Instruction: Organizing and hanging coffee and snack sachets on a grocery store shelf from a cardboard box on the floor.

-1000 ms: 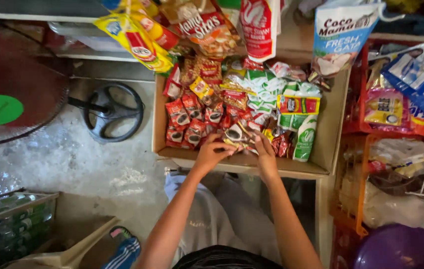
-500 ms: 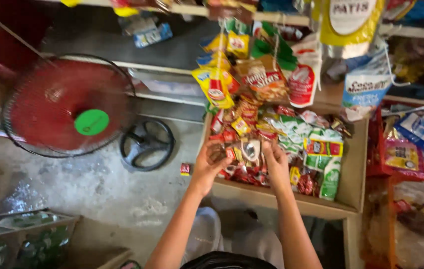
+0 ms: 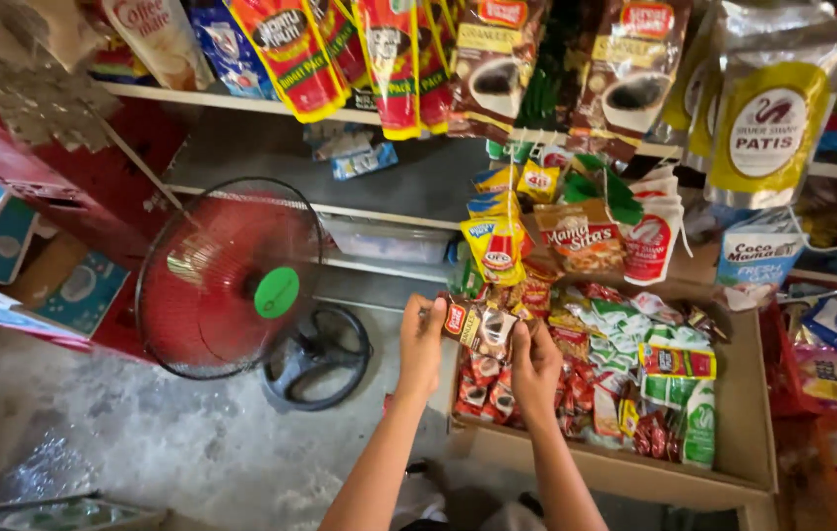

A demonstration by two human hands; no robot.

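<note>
Two hands meet at centre frame over the left end of a cardboard box (image 3: 733, 433) packed with sachets. The left hand (image 3: 422, 346) and right hand (image 3: 536, 366) hold between them a strip of sachets (image 3: 482, 327), brown and red, lifted just above the box contents. Left fingers are closed on the strip's left end near a small red-and-white sachet; right fingers are curled and pinched on its right edge. The strip appears to be joined foil packets: judged light, thin and limp, likely to fold or swing at the seams if held at one end only. The surface looks glossy, so probably slick; grip is best taken on the flat sealed margins between packets, where a pinch would not crush the contents. Tearing at the perforations is a possible risk under sharp pull. Contents are judged to be powder, not fragile. More red, green and white sachets fill the box to the right of the hands. Hanging strips (image 3: 497, 241) of yellow and red packets drop from a shelf (image 3: 241, 103) at upper centre, just above the hands. A red fan (image 3: 227, 280) stands on the concrete floor (image 3: 143, 442) at left centre, well apart from the box. Large pouches (image 3: 762, 128) hang along the top right edge.
</note>
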